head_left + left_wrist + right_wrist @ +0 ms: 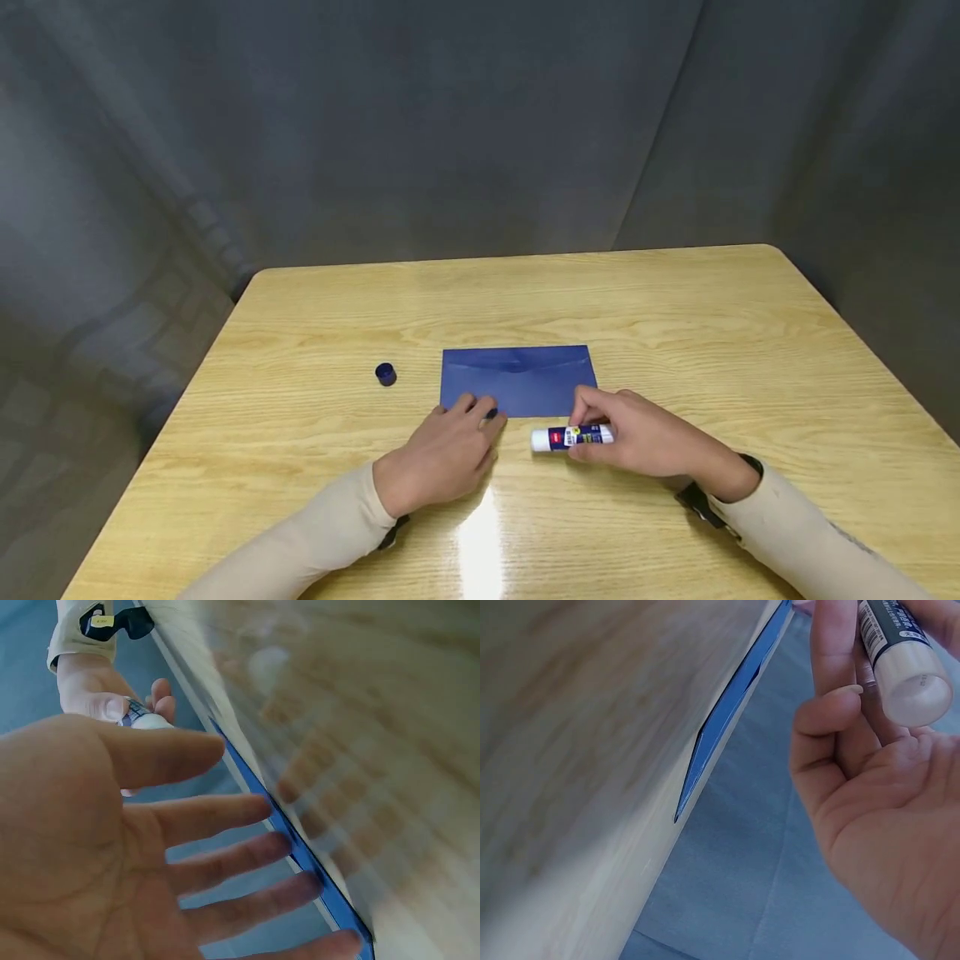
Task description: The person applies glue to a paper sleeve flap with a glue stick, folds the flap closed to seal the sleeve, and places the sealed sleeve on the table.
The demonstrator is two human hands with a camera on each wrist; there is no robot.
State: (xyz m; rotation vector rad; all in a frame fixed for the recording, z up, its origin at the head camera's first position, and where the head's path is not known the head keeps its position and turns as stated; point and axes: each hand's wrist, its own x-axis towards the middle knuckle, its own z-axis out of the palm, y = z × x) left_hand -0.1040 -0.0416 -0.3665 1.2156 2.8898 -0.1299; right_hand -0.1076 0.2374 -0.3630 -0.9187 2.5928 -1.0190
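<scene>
A blue envelope (517,383) lies flat on the table, its flap line along the far side. My left hand (446,458) touches its near left edge, with the fingers extended in the left wrist view. Just off the near right corner, my right hand (637,429) grips a glue stick (562,438) lying sideways, white end pointing left. The right wrist view shows the glue stick's clear round base (919,690) between thumb and fingers. A dark blue cap (386,374) stands left of the envelope, apart from both hands.
The wooden table (300,333) has rounded far corners. Grey curtains (480,133) hang behind it and at both sides. Bright light reflects off the tabletop between the forearms. Dark camera straps (701,504) sit at the wrists.
</scene>
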